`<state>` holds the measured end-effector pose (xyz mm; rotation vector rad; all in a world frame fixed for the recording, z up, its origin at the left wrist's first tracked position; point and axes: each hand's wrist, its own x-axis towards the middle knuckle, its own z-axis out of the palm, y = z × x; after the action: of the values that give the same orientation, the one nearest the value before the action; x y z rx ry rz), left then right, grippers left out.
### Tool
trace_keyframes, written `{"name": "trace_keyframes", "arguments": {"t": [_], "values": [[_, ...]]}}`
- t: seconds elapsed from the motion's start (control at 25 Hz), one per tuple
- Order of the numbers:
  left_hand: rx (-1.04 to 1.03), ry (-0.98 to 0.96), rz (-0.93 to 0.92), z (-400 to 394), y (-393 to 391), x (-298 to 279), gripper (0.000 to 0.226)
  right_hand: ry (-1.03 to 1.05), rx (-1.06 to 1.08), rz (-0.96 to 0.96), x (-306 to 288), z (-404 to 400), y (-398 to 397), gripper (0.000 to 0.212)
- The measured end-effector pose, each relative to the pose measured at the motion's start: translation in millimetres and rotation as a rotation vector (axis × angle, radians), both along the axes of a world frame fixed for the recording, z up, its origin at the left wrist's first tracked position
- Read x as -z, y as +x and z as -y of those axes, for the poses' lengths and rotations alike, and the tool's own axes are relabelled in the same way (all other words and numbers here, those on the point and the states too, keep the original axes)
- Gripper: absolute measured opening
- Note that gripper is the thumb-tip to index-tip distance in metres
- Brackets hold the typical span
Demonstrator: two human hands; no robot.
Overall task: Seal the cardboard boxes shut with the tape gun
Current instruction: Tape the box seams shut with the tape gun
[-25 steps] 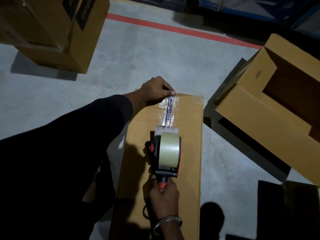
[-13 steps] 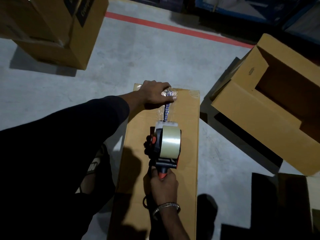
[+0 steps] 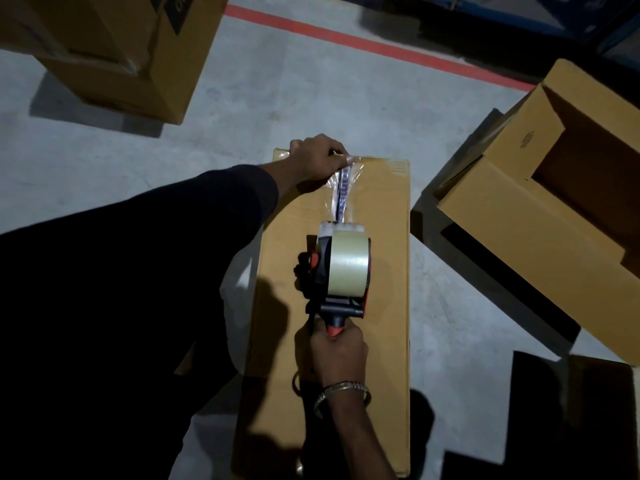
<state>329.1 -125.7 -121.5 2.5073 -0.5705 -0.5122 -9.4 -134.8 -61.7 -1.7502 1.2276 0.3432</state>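
Note:
A long closed cardboard box [image 3: 381, 271] lies on the floor in front of me. My right hand [image 3: 337, 351] grips the orange-and-black handle of the tape gun [image 3: 341, 268], which stands on the box's middle seam with its clear tape roll facing up. A strip of clear tape [image 3: 343, 195] with blue print runs from the gun to the box's far edge. There my left hand [image 3: 317, 157] pinches the tape's end against the far edge of the box.
An open empty cardboard box [image 3: 554, 209] lies tipped to the right. A sealed taller box [image 3: 114, 53] stands at the far left. A red line [image 3: 363, 45] crosses the concrete floor beyond. Dark flat shapes [image 3: 561, 410] lie at the lower right.
The tape strip has stayed about the same length. My left hand has shifted slightly along the far edge while holding the tape's end; the gun has barely moved on the seam.

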Motion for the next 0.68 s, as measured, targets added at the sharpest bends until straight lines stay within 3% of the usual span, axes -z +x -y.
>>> {"name": "trace_keyframes", "arguments": {"t": [0.12,0.24,0.36,0.56,0.68], "values": [[-0.055,0.072,0.099,1.1,16.2,-0.6,0.045,-0.007,-0.077,0.050,-1.1,22.2,24.4,0.025],[0.037,0.179,0.206,-4.5,32.8,5.4,0.073,0.007,-0.131,0.081,-6.4,41.1,55.9,0.025],[0.164,0.165,0.224,-13.2,43.5,3.9,0.095,0.031,-0.127,0.074,-2.2,51.8,79.0,0.026],[0.216,0.221,0.307,-16.5,40.4,9.2,0.104,0.013,-0.118,0.074,7.0,37.7,75.5,0.030],[0.147,0.169,0.290,-9.1,46.5,15.6,0.092,-0.029,-0.071,0.064,11.1,27.9,75.7,0.032]]}}
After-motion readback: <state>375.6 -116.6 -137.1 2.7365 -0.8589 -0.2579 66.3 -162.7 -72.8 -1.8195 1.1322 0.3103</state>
